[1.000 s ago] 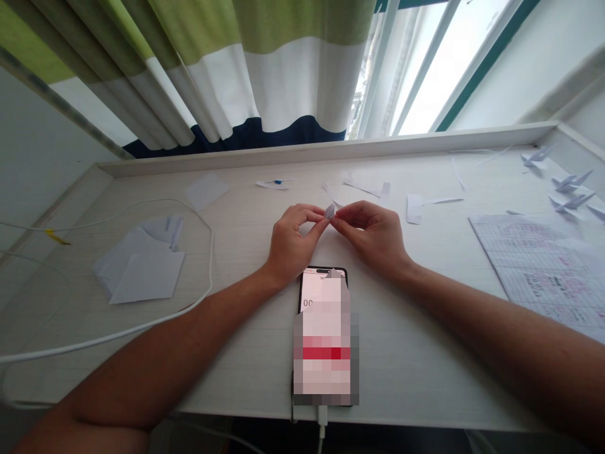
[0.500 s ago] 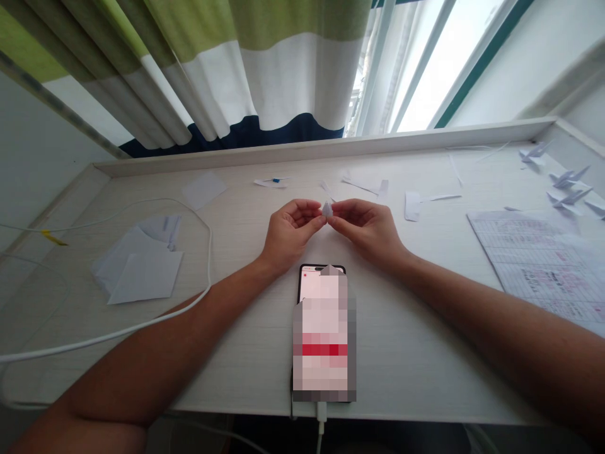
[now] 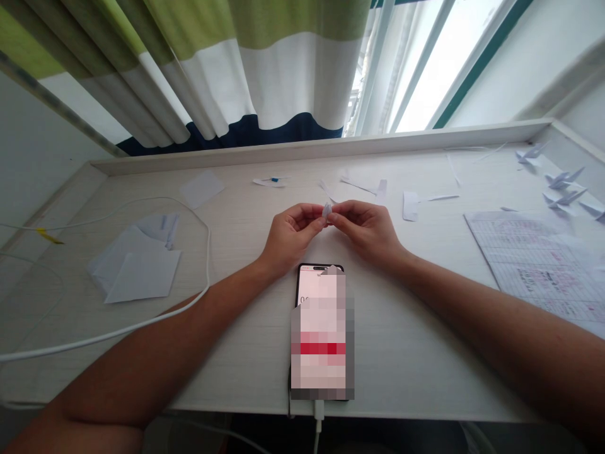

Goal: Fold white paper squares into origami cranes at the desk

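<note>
A small piece of folded white paper (image 3: 328, 209) is pinched between both hands over the middle of the desk. My left hand (image 3: 293, 233) grips its left side with thumb and fingertips. From the right, my right hand (image 3: 366, 228) holds the other side in the same way. The fingertips hide much of the paper's folds. Just below the hands lies a phone (image 3: 321, 315) with a lit, partly blurred screen and a white charging cable (image 3: 318, 413) at its lower end.
Folded paper cranes (image 3: 564, 180) stand at the far right, above a printed sheet (image 3: 534, 258). Loose white sheets (image 3: 144, 271) lie at the left, with a white cord (image 3: 210, 246) looping past them. Paper strips (image 3: 410, 206) lie beyond my hands; a curtain (image 3: 283, 63) hangs behind.
Both hands keep hold of the folded paper, and the fingers have shifted slightly around it. The right thumb now covers a little more of it. The whole view has moved slightly.
</note>
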Demonstrator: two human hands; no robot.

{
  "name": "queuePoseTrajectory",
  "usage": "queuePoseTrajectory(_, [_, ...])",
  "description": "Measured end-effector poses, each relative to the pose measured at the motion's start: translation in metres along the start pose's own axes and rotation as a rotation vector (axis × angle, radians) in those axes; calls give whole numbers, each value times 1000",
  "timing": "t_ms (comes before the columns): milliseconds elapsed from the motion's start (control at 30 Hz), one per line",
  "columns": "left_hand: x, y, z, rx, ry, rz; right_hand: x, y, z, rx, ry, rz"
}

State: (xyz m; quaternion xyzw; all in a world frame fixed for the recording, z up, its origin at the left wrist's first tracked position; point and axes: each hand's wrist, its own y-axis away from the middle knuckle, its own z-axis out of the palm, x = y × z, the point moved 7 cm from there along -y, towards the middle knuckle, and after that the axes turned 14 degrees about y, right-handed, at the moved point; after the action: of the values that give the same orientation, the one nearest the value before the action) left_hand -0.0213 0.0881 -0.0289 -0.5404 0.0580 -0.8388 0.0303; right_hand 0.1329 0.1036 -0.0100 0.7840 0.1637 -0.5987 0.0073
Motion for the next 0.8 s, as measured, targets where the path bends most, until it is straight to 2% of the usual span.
queuePoseTrajectory(133, [-4, 0, 1, -41, -34, -46, 4, -3, -2, 12, -10, 14])
queuePoseTrajectory(233, [-5, 1, 1, -39, -33, -72, 4, -2, -3, 43, 19, -39])
queuePoseTrajectory(300, [-6, 1, 2, -36, -27, -95, -2, 0, -5, 93, 136, -130])
queuePoseTrajectory(433, [-8, 3, 5, -48, -1, -167, -21, 9, -6, 185, 478, -410])
queuePoseTrajectory(533, [-9, 4, 5, -48, 18, -200, -31, 15, -6, 241, 630, -582])
queuePoseTrajectory(667, [-7, 5, 5, -60, 28, -193, -38, 20, -5, 281, 714, -699])
queuePoseTrajectory(800, [-6, 5, 6, -68, 17, -188, -41, 22, -3, 293, 800, -724])
